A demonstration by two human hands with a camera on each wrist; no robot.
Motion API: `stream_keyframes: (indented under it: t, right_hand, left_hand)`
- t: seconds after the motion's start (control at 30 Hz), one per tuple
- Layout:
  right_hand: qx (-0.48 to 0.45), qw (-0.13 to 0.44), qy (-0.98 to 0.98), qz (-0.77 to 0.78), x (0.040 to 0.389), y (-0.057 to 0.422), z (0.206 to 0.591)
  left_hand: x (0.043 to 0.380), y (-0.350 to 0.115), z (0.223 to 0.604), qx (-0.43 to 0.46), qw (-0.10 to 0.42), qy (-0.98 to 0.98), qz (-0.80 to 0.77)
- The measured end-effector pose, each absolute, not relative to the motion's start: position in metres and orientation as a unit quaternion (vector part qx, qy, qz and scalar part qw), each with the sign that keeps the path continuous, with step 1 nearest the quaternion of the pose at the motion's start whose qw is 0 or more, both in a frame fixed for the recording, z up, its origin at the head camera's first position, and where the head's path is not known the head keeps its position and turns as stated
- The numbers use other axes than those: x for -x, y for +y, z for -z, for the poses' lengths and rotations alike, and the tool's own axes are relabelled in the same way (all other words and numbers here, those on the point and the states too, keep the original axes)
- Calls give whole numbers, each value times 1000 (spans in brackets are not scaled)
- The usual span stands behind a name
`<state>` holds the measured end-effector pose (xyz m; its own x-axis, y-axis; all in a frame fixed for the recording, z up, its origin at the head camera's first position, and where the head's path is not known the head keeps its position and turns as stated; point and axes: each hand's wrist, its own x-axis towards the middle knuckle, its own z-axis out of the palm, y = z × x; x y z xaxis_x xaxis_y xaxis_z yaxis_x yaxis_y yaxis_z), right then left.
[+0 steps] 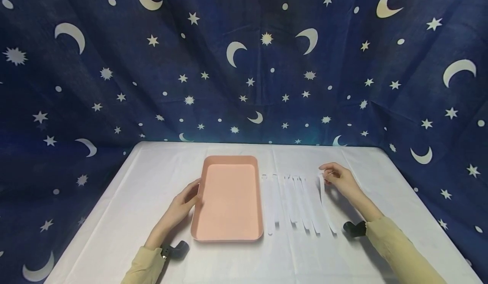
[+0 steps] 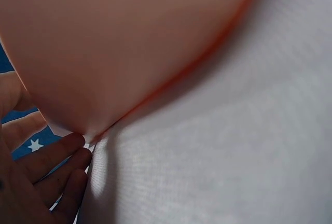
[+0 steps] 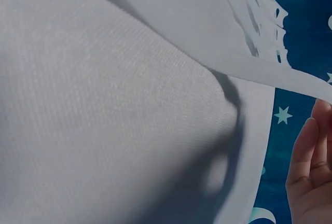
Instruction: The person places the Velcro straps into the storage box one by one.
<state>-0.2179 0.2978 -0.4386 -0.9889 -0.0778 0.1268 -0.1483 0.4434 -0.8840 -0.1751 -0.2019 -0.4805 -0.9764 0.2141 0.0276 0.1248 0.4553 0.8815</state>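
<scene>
1. White strip (image 1: 322, 191): one is held up by its far end, to the right of the pink tray (image 1: 228, 199). It slants down toward the person; whether its near end rests on the counter (image 1: 167, 165) or hangs just above it, I cannot tell.
2. Right hand (image 1: 340, 180): thumb and forefinger are brought together, pinching the strip's far end. The right wrist view cuts this grip off at its edge.
3. Left hand (image 1: 183, 200): at the tray's left side, thumb and fingers apart, fingertips touching the outer wall rather than wrapped round it.
4. Other strips (image 1: 292, 201) lie side by side between tray and held strip, slotted ends away from the person.
5. Step in hand, as I judge it: picking up the rightmost strip while the left hand steadies the tray.
6. A next move would seem to call for a firm pinch at that end and enough height for the trailing length to clear its neighbours, with the left hand keeping the tray from sliding.
</scene>
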Motion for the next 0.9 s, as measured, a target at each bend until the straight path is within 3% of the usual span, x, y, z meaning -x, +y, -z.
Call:
stream_keyframes:
  t: [0.5,0.9]
  right_hand:
    - [-77,70,-840,-533,205,297,423]
    - [-86,74,-834,-539,199,292,403]
  left_hand:
    - [176,-200,480,-90,46,856,-507]
    - [158,-189,443,-82,60,857,-505]
